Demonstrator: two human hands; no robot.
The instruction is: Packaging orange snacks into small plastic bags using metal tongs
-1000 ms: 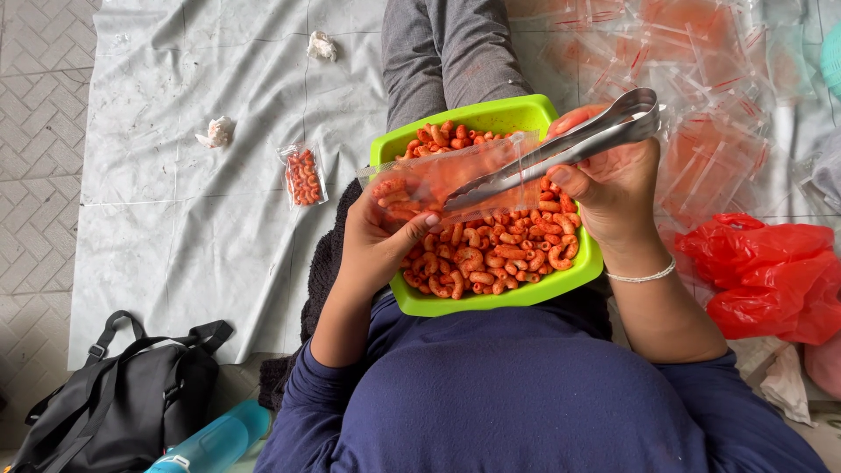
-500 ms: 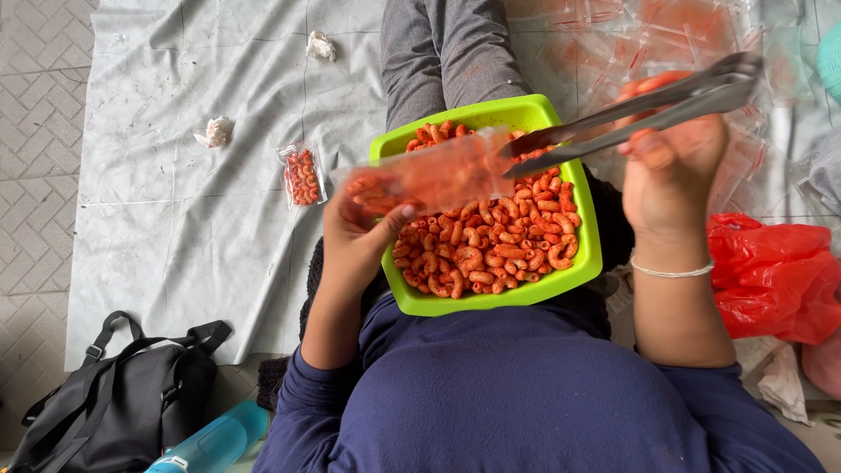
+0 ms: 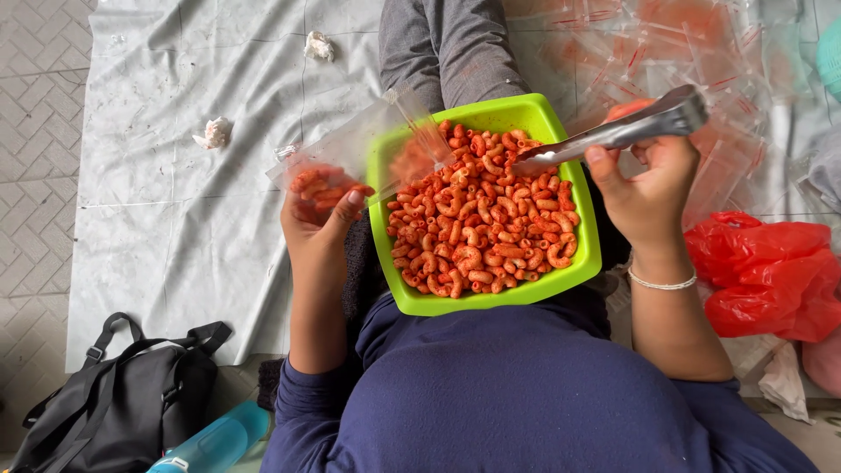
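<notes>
A square green bowl (image 3: 580,267) rests on my lap, filled with orange-red curled macaroni snacks (image 3: 477,219). My left hand (image 3: 317,223) grips a small clear plastic bag (image 3: 350,158) partly filled with the same snacks, held just left of the bowl's rim. My right hand (image 3: 646,188) holds metal tongs (image 3: 613,133), their tips reaching over the bowl's upper right part above the snacks. A thin bracelet (image 3: 661,283) circles my right wrist.
A grey-white sheet (image 3: 175,228) covers the paved floor. Several empty clear bags (image 3: 683,44) lie at upper right. Red plastic bags (image 3: 771,271) sit at right. Two crumpled tissues (image 3: 214,133) lie on the sheet. A black backpack (image 3: 114,403) and a blue bottle (image 3: 210,445) are at lower left.
My left hand moved the filled bag left, off the bowl. The tongs came out of the bag and swung down toward the snacks in the bowl.
</notes>
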